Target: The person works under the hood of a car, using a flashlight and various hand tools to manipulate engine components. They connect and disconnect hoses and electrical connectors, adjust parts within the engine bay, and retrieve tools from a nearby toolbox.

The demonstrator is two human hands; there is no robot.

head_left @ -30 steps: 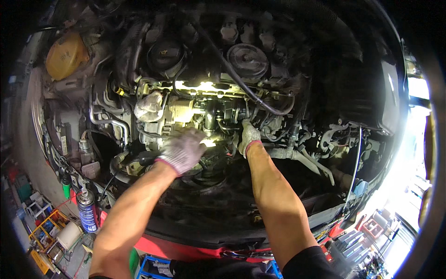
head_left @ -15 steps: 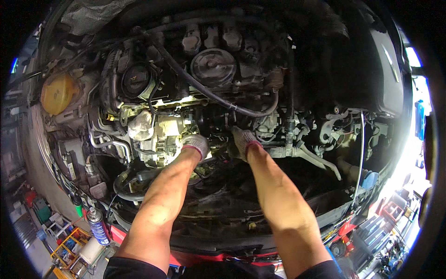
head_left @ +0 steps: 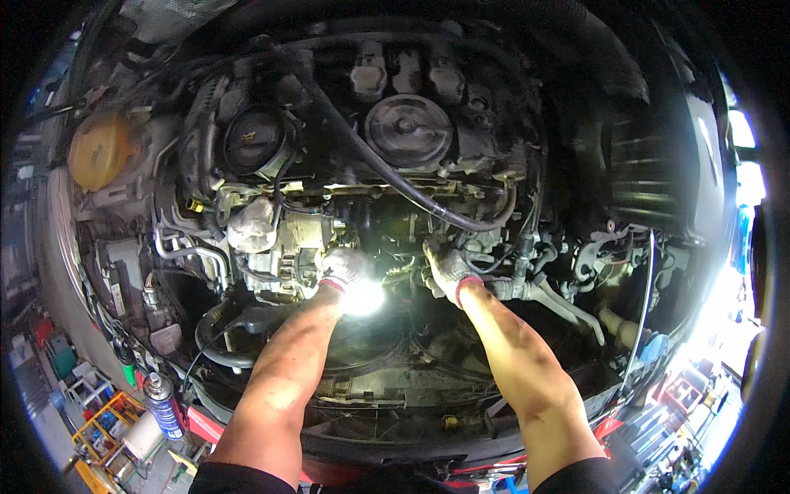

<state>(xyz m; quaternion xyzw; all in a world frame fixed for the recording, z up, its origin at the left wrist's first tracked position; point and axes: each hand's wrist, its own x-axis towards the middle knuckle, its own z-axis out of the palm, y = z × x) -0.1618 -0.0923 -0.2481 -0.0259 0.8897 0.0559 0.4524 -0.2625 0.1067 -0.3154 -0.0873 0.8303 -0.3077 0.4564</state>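
Left hand (head_left: 344,267) was beside the bright light (head_left: 364,298), right hand (head_left: 448,267) at the engine (head_left: 321,156) front, below the black hose (head_left: 448,216). Couldn't tell either grip. Light probably needed aiming between hands.

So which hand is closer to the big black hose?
Right. The right hand is just below the black hose; the left hand is farther away, below and left of it.

Spray can (head_left: 167,412) left of the engine (head_left: 341,169)
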